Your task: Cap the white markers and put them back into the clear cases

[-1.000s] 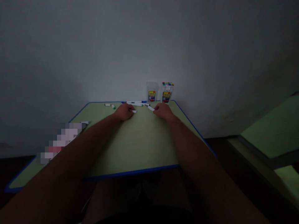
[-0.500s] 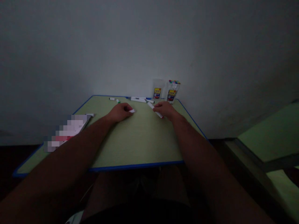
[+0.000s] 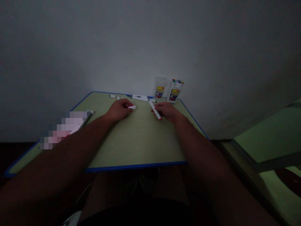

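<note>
My left hand rests on the green table with its fingers curled round a small white piece, perhaps a marker cap. My right hand is closed on a white marker whose red end points toward me. Several more white markers lie along the far edge by the wall. Two clear marker packs stand in the far right corner: one looks empty, the other holds coloured markers.
A blurred flat packet lies at the table's left edge. Two small marker pieces lie at the far left. A grey wall stands right behind the table. Another green surface is off to the right.
Both hands have drawn back from the row of markers at the wall toward me. The right hand has pulled a white marker away from the row and turned it.
</note>
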Motion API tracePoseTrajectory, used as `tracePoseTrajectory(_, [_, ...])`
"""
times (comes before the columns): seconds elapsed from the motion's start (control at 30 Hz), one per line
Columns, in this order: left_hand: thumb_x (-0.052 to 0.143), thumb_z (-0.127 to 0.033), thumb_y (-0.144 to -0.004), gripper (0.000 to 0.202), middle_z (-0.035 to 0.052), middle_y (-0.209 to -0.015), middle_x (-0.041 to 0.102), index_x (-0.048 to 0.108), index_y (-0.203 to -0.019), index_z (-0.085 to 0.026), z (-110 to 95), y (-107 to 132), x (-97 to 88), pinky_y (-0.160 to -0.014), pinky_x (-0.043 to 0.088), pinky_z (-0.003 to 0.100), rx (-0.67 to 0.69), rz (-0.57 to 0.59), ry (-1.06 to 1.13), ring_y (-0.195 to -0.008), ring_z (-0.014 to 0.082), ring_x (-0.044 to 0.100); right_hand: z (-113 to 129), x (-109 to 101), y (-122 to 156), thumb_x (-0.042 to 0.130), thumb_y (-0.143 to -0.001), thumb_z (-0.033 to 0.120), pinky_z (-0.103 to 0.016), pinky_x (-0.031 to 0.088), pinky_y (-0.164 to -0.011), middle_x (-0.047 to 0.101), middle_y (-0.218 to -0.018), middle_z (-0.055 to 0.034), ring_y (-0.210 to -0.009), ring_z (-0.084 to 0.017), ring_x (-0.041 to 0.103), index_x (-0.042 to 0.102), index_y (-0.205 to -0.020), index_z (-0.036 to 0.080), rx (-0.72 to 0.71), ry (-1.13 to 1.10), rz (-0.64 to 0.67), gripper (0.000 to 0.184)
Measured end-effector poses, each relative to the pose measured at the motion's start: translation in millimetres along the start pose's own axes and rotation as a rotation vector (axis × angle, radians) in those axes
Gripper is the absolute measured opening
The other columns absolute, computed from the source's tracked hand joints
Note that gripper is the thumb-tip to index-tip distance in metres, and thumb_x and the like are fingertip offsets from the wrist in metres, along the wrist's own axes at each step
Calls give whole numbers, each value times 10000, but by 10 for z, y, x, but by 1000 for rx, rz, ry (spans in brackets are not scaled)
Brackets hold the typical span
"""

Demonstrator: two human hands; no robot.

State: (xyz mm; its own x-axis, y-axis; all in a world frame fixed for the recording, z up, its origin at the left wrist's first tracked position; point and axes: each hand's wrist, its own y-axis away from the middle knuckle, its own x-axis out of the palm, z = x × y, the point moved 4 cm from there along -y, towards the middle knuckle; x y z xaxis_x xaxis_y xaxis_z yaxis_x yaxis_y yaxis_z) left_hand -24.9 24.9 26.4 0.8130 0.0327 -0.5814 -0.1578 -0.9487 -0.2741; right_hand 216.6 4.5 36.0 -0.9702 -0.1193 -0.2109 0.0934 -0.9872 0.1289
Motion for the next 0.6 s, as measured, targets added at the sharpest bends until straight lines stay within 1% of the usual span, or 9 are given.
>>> tracePoseTrajectory(0.07, [678,-268,-672,234,45,-828,694,684,-883,-167,-18,6,-3,-673,500,312,-2,-3,15,-733,166,614,-13,0,-7,536,-878,78,-189,453,-513,728,-876,-86,-574,-87,576,676,-840,115,-7,21,5,150])
tracePoseTrajectory(0.17, [674,-268,-667,242,44,-820,688,690,-888,-170,-29,15,-3,-669,497,317,-7,-4,27,-730,168,608,-50,-9,-51,535,-871,92,-177,424,-490,715,-812,-63,-553,-80,555,697,-849,117,-45,74,19,165])
tracePoseTrajectory(0.27, [672,-266,-663,257,45,-816,685,695,-897,-164,-20,16,0,-674,496,320,0,4,49,-730,169,608,-91,-36,-103,612,-826,126,-180,424,-509,697,-750,-28,-538,-78,540,725,-905,129,-85,157,-4,139])
tracePoseTrajectory(0.37, [677,-270,-645,260,38,-792,677,696,-880,-161,-6,7,-1,-666,491,313,10,5,61,-719,169,604,-106,-63,-135,697,-757,140,-200,454,-584,700,-778,-17,-596,-87,574,739,-954,140,-131,228,-38,201])
tracePoseTrajectory(0.47, [683,-266,-629,256,29,-767,669,694,-864,-165,-5,6,-3,-638,482,297,-2,7,79,-697,163,594,-102,-70,-143,731,-727,147,-220,466,-647,710,-830,-26,-657,-95,599,741,-939,144,-156,277,-44,212])
tracePoseTrajectory(0.53, [683,-250,-623,244,27,-753,663,691,-852,-166,-20,14,-5,-625,474,292,-11,6,105,-680,158,586,-88,-67,-133,740,-715,141,-224,463,-656,713,-849,-32,-675,-99,605,734,-927,146,-165,290,-43,211])
tracePoseTrajectory(0.6, [683,-229,-615,224,24,-737,656,689,-830,-168,-45,27,-13,-623,466,293,-14,-2,126,-668,156,581,-71,-57,-112,736,-712,131,-224,454,-628,708,-820,-27,-652,-102,598,723,-934,151,-162,301,-33,224])
